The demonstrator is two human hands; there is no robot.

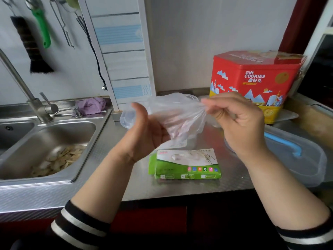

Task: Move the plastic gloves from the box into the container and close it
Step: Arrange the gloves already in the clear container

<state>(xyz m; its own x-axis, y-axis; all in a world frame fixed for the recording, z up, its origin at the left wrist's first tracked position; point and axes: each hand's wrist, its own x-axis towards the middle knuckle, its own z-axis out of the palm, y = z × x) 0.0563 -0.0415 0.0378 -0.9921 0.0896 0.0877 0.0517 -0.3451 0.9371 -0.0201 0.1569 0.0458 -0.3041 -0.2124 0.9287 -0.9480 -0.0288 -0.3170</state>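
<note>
Both hands are raised over the steel counter with a bunch of thin, clear plastic gloves (177,117) stretched between them. The left hand (146,130) curls round the lower, bunched end, thumb up; the right hand (237,121) pinches the gathered top end between thumb and fingertips. The wad hangs in the air, touching nothing else that can be made out.

Just below the hands lies the flat green-and-white cardboard glove box (185,166); whether more gloves remain inside cannot be told. Behind the left hand, partly hidden by the film, sits a small clear plastic container (127,120); its mouth and lid are not plainly visible. To the right of the right hand rests a larger clear plastic tub with a blue handle (295,156).

The likely trouble comes from the film itself. It is light, slippery and springy, so a loose pinch could let single gloves slide out and drift toward the steel sink (45,145) left of the left hand, which holds wet food scraps. If the bunch is pushed in without being folded tighter, it may spring back above the rim, and stray edges caught under the lid would stop it from seating. Pulling the two ends too hard apart could also tear the thin plastic.
</note>
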